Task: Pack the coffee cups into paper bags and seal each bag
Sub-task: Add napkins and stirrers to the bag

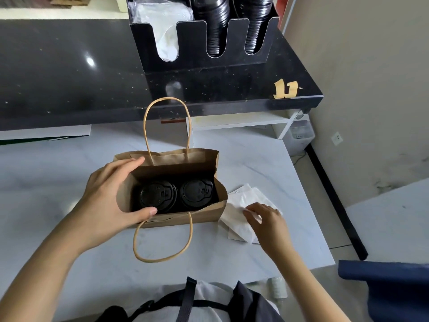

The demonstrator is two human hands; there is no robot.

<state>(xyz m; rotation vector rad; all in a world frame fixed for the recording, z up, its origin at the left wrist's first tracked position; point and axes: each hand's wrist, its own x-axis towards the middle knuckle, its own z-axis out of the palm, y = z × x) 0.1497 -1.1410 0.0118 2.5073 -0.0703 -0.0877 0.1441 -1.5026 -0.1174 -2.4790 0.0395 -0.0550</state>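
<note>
The brown paper bag stood open at the middle of the pale counter, two black-lidded coffee cups side by side inside (handles splayed toward twelve and six). The left hand gripped the bag's nine-o'clock rim, thumb hooked over the near edge. At four o'clock from the bag, the right hand pinched white napkins lying flat.
</note>
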